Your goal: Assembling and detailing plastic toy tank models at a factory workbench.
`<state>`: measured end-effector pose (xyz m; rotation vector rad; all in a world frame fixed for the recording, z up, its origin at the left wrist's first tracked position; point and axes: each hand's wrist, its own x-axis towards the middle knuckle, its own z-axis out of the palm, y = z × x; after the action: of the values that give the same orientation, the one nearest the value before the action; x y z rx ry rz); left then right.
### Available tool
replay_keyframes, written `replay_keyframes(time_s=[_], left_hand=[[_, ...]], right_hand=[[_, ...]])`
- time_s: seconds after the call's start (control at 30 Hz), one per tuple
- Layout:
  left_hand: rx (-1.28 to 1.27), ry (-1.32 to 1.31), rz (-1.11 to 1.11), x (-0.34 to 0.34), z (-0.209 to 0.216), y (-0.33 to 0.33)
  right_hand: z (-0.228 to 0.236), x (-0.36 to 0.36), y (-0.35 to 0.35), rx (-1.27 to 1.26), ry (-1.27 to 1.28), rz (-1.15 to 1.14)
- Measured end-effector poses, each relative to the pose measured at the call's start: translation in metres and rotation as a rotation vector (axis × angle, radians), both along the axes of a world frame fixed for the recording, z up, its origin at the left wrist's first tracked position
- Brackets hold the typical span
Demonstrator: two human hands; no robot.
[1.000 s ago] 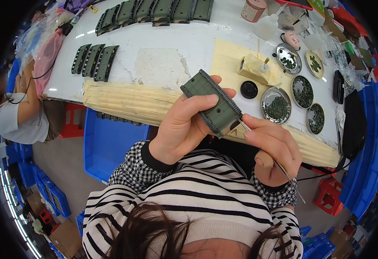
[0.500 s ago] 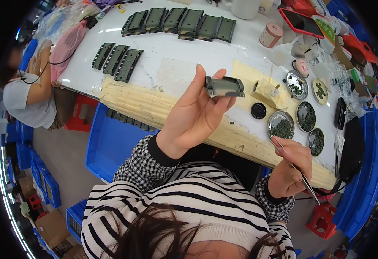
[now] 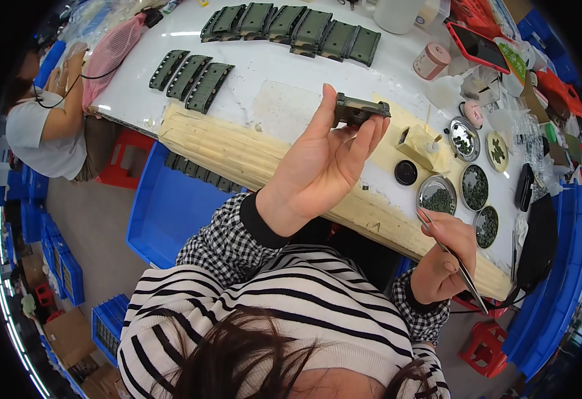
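Observation:
My left hand (image 3: 317, 169) is raised palm up over the table's near edge, gripping a small camouflage-green curved plastic part (image 3: 370, 107) between thumb and fingertips. The part's narrow side and darker hollow face show; the fingers cover some of it. My right hand (image 3: 445, 256) is closed around metal tweezers (image 3: 473, 290), near the front steel dish. One end of the tweezers points toward that dish (image 3: 437, 194), which holds small green pieces. Whether the tweezers grip anything is too small to tell.
Matching green parts (image 3: 291, 26) stand in a row at the back, with several more (image 3: 201, 86) at left. Other dishes (image 3: 473, 186) of small pieces, a black round lid (image 3: 406, 172) and a yellowish block (image 3: 420, 147) lie right. A blue bin (image 3: 171, 219) sits below the padded edge (image 3: 231, 146).
My left hand has turned the green part, so its side and darker face show instead of its broad smooth face. The whole view has shifted slightly; my right hand keeps the tweezers near the dish.

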<state>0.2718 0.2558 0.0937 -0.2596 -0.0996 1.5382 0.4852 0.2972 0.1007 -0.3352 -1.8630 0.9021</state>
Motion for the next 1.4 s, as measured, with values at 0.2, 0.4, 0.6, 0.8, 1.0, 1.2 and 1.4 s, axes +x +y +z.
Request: replay_keyframes(time_s=[0.2,0.4,0.6,0.8,1.0,1.2,1.4], left_hand=[[-0.179,0.204,0.048,0.007,0.006,-0.004],[-0.244,0.658,0.09,0.03,0.021,-0.014],[-0.225,0.701,0.088,0.034,0.023,-0.015],[-0.212,0.687,0.081,0.035,0.02,-0.015],[-0.212,0.684,0.078,0.035,0.019,-0.016],[-0.223,0.679,0.081,0.036,0.019,-0.017],[-0.209,0.666,0.077,0.036,0.018,-0.018]], right_hand=[[0.019,-0.004,0.004,0.177,-0.144,0.004],[0.037,-0.013,0.011,0.342,-0.283,0.06],[0.035,-0.018,0.015,0.426,-0.326,0.034],[0.032,-0.019,0.018,0.483,-0.314,0.012],[0.033,-0.02,0.019,0.505,-0.304,0.02],[0.032,-0.021,0.019,0.539,-0.301,0.023],[0.04,-0.021,0.016,0.53,-0.352,0.019]])
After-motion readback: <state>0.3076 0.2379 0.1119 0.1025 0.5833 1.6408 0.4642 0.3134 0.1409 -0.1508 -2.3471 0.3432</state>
